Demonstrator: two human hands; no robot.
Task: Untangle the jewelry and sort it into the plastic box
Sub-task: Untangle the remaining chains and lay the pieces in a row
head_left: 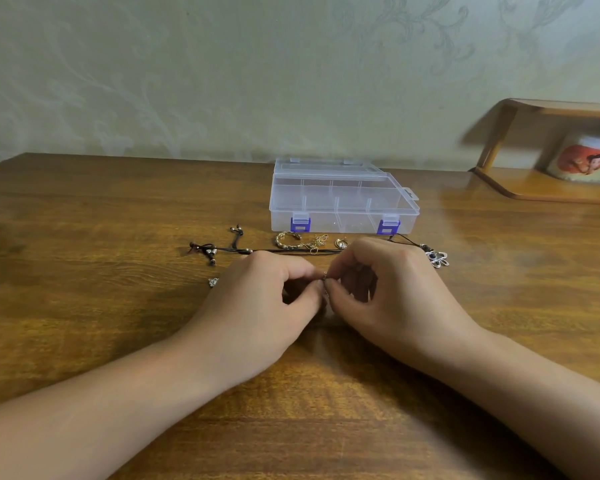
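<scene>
A clear plastic box (343, 202) with blue latches stands closed at the back of the wooden table. Jewelry lies in front of it: a black cord necklace (291, 251) with beaded ends, a gold bracelet (287, 239), a tangled gold chain (317, 242), a small gold ring (341, 243) and a silver flower pendant (439, 258). A small silver charm (213, 282) lies apart at the left. My left hand (264, 299) and my right hand (388, 289) meet in the middle, both pinching a thin silver chain (325, 280) between their fingertips.
A wooden shelf unit (548, 150) stands at the back right with a printed mug (584, 162) under it. A wallpapered wall rises right behind the table. Bare wood of the table (118, 271) spreads left and near my forearms.
</scene>
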